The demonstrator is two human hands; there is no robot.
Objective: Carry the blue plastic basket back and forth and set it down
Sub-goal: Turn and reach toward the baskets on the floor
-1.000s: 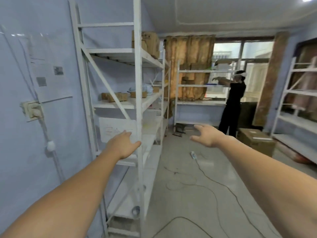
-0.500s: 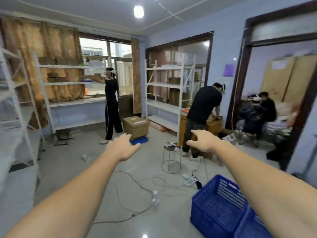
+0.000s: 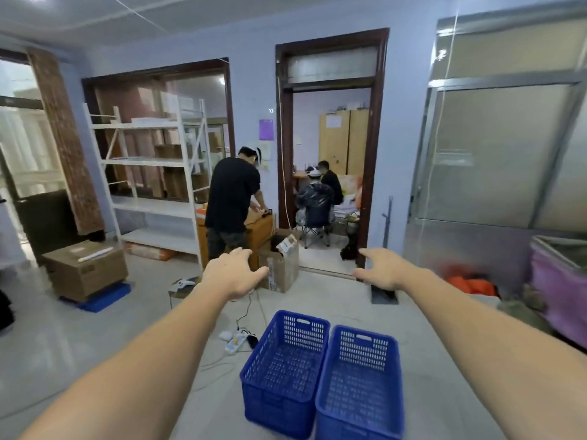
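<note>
Two empty blue plastic baskets stand side by side on the grey floor below my arms: the left basket [image 3: 286,369] and the right basket [image 3: 360,385], their long sides touching. My left hand [image 3: 233,273] is stretched forward at about chest height with fingers straight, holding nothing. My right hand [image 3: 382,269] is held out the same way, palm turned inward, also empty. Both hands hover well above and beyond the baskets, touching neither.
A white power strip [image 3: 236,341] and cables lie on the floor left of the baskets. An open cardboard box [image 3: 281,265] and a person in black [image 3: 232,198] stand ahead. A box [image 3: 84,269] and white shelving [image 3: 152,182] are at the left, a doorway [image 3: 330,173] ahead.
My view has swung right, from the white shelves by the wall to the doorway. The two blue baskets have come fully into view below my outstretched, still empty hands.
</note>
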